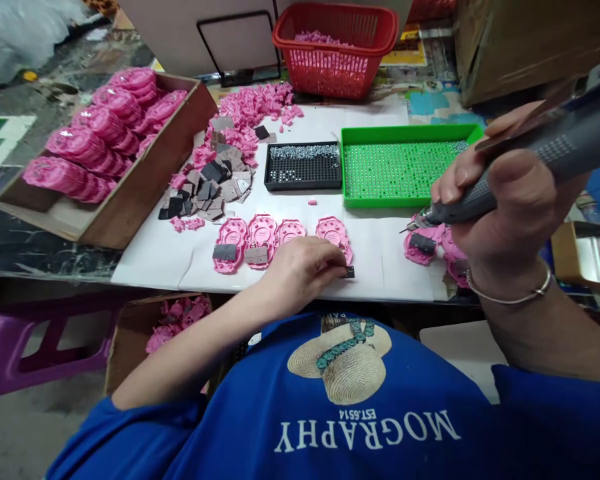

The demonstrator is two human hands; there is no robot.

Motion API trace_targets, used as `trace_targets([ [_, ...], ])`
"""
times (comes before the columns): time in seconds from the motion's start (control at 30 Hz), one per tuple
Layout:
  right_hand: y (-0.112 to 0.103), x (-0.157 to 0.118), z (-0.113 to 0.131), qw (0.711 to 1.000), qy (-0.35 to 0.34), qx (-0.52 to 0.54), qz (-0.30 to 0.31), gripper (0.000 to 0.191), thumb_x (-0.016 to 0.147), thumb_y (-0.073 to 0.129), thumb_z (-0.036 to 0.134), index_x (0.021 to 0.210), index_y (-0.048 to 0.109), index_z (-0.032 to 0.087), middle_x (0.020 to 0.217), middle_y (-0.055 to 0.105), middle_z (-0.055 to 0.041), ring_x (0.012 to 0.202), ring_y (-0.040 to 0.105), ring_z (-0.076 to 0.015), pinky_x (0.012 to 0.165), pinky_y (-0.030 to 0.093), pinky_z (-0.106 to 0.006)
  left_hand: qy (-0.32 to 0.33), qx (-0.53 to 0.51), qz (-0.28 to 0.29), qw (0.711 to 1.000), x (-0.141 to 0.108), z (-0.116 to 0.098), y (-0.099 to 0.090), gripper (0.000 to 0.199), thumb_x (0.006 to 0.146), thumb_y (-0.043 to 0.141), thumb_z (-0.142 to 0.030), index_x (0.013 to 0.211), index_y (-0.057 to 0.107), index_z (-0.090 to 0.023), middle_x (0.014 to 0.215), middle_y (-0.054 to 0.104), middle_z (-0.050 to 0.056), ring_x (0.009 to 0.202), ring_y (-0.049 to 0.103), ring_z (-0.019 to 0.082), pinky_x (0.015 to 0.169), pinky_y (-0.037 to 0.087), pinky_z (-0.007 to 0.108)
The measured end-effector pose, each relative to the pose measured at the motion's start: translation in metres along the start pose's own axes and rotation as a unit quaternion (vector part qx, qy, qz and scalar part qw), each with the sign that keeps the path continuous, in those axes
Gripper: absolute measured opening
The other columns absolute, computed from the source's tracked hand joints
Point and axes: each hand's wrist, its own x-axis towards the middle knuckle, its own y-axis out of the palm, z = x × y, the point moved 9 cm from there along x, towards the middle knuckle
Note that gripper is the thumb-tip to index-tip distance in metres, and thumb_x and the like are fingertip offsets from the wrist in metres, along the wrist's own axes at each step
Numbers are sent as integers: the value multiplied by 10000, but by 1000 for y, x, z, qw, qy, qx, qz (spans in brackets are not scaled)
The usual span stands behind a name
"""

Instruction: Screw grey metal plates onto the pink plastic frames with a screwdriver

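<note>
My left hand (313, 267) pinches a small dark plate (349, 272) at the lower edge of a pink plastic shell (333, 235). Three more shells lie in a row to its left; a dark plate (225, 252) rests on one and a grey-brown plate (256, 256) on another. The third is partly covered by my left hand. My right hand (500, 187) is wrapped round a grey electric screwdriver (520, 167), its thin bit pointing left, above several pink shells (423, 244) at the right, one bearing a dark plate.
Behind the row stand a black screw tray (303, 179) and a green screw tray (400, 202). Loose plates (215, 183) and small pink parts (260, 100) are heaped at left. A cardboard box (145, 193) holds stacked pink shells. A red basket (335, 67) stands at the back.
</note>
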Motion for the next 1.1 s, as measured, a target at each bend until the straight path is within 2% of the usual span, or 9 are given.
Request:
trace_targets([
  [0.13, 3, -1, 0, 1000, 7, -4, 5, 346, 558, 857, 426, 804, 684, 256, 550, 441, 67, 389, 416, -103, 353, 348, -285, 63, 204, -95, 972, -21, -10, 10, 160, 953, 572, -211, 863, 682, -139, 755, 677, 45, 702, 584, 159, 652, 412, 282],
  [0.23, 2, -2, 0, 1000, 9, 2, -1, 370, 550, 863, 442, 798, 671, 247, 621, 482, 57, 396, 419, -87, 347, 342, -280, 89, 278, -125, 948, -29, -16, 11, 159, 971, 553, -221, 905, 674, -143, 818, 689, 58, 749, 590, 167, 670, 421, 290],
  [0.37, 1, -3, 0, 1000, 10, 2, 1, 369, 573, 848, 439, 815, 665, 229, 704, 537, 39, 407, 434, -83, 355, 360, -295, 130, 297, -112, 939, -35, -22, 16, 198, 978, 563, -281, 1029, 644, -108, 899, 702, 76, 786, 602, 169, 678, 454, 298],
  [0.53, -1, -4, 1, 1000, 3, -18, 4, 349, 582, 836, 467, 818, 676, 265, 558, 422, 65, 399, 400, -102, 356, 337, -290, 167, 328, -82, 926, -43, -26, 27, 148, 971, 552, -182, 1055, 627, -86, 949, 720, 93, 783, 622, 169, 655, 479, 300],
  [0.67, -3, -3, 0, 1000, -5, -24, -13, 356, 565, 839, 465, 805, 664, 270, 733, 568, 28, 407, 404, -89, 342, 343, -303, 202, 347, -108, 909, -47, -35, 19, 162, 945, 585, -163, 1093, 613, -103, 984, 734, 92, 782, 645, 179, 629, 484, 307],
  [0.73, -3, -2, -1, 1000, -8, -17, -13, 362, 559, 837, 457, 802, 664, 252, 829, 604, 2, 401, 408, -83, 332, 340, -316, 197, 340, -133, 910, -45, -37, 11, 177, 945, 590, -174, 1114, 606, -126, 1028, 733, 89, 815, 657, 174, 659, 510, 301],
  [0.8, -2, -1, -3, 1000, -7, -18, -6, 367, 547, 832, 463, 794, 666, 247, 817, 596, 4, 385, 387, -77, 329, 335, -322, 186, 341, -143, 910, -39, -36, 7, 178, 945, 586, -172, 1117, 605, -128, 1050, 729, 93, 829, 666, 170, 685, 532, 294],
  [1.0, 1, 0, -3, 1000, -6, -25, -10, 359, 564, 823, 457, 808, 668, 244, 867, 605, -10, 401, 406, -83, 337, 345, -330, 161, 348, -119, 916, -22, -24, 16, 139, 960, 536, -147, 1059, 614, -89, 972, 715, 97, 769, 667, 161, 628, 534, 273],
  [1.1, 2, 2, -3, 1000, -7, -24, -13, 390, 553, 832, 473, 801, 657, 229, 796, 586, -5, 391, 402, -88, 333, 349, -332, 156, 349, -111, 917, -23, -19, 20, 141, 955, 532, -131, 1067, 607, -88, 965, 701, 94, 770, 656, 161, 622, 527, 273],
])
